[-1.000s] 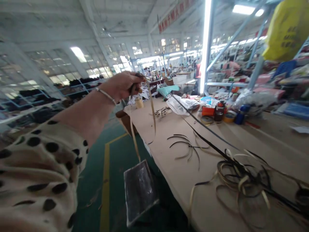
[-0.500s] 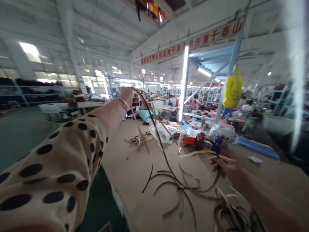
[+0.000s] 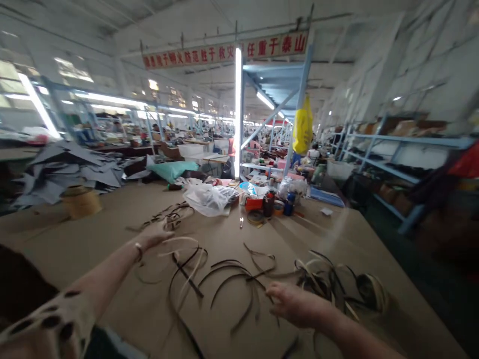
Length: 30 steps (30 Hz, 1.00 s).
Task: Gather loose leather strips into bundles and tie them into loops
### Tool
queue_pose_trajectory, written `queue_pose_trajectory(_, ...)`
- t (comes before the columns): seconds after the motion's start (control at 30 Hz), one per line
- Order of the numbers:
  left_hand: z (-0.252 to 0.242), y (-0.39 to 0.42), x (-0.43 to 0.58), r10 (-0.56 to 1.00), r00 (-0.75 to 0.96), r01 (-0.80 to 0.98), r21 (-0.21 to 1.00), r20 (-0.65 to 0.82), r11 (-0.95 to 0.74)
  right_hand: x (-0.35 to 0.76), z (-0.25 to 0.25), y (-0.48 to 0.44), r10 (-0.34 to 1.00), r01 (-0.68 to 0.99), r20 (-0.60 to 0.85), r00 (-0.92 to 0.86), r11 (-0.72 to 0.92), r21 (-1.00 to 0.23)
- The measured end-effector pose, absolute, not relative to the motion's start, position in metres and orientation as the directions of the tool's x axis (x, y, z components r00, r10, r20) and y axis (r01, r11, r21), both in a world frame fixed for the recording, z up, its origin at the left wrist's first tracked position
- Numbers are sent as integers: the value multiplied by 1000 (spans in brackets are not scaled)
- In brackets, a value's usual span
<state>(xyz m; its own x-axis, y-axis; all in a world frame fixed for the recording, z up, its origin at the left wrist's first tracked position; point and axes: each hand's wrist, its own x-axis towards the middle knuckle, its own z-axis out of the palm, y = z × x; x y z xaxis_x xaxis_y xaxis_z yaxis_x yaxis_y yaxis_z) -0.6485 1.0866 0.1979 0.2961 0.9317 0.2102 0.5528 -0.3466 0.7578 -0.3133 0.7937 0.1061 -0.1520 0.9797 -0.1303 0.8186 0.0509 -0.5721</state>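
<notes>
Now, a pale strip (image 3: 179, 240) is pinched by its end in the left hand (image 3: 153, 235), low over the table (image 3: 93, 234), seemingly to trail it flat; the right hand (image 3: 295, 305) is curled over dark strips (image 3: 228, 261) there, grip unclear.

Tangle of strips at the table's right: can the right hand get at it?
Probably yes. The right hand is just left of the tangle of strips; only loose strips on the table lie between, nothing solid.

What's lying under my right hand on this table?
Loose black strips on the brown table run up to your right hand; whatever lies directly beneath the palm is covered.
</notes>
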Motion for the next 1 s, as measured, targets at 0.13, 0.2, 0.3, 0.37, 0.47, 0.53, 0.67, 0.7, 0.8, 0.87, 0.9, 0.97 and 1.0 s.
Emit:
queue_pose_trajectory(0.13,74,1042,-658,972,236,723,666,12,-184,-238,36,672,927,739,-315,203,-356,-572)
queue_pose_trajectory(0.2,22,1010,-664,977,156,756,654,-144,-24,-212,0,598,842,668,-446,303,-521,-531)
queue_pose_trajectory(0.3,-21,959,-663,980,27,773,626,-197,104,-192,-44,496,716,507,-587,377,-690,-516)
queue_pose_trajectory(0.37,-28,928,-651,986,-5,778,618,-168,109,-182,-62,448,667,403,-625,405,-744,-533)
queue_pose_trajectory(0.47,-25,888,-616,994,3,771,633,-105,64,-159,-76,414,671,316,-594,443,-737,-597)
queue_pose_trajectory(0.53,-25,860,-583,996,40,768,640,-76,18,-138,-82,408,714,312,-530,457,-687,-656)
queue_pose_trajectory(0.67,-39,790,-501,975,223,719,676,-7,-160,-90,-98,404,755,352,-418,505,-623,-698)
queue_pose_trajectory(0.7,-44,771,-479,958,285,687,693,19,-218,-79,-104,403,763,391,-382,522,-611,-688)
queue_pose_trajectory(0.8,-60,716,-418,887,455,585,723,84,-369,-51,-121,406,836,572,-218,504,-512,-641)
queue_pose_trajectory(0.87,-68,684,-386,835,542,544,719,92,-433,-36,-130,418,886,691,-100,453,-419,-589)
queue_pose_trajectory(0.9,-70,671,-373,806,586,526,715,88,-461,-31,-133,427,907,742,-52,418,-375,-556)
queue_pose_trajectory(0.97,-74,648,-356,746,662,493,708,72,-506,-24,-136,448,933,826,-17,359,-326,-459)
queue_pose_trajectory(1.0,-76,639,-352,714,698,481,701,58,-527,-23,-138,458,939,857,-30,343,-326,-398)
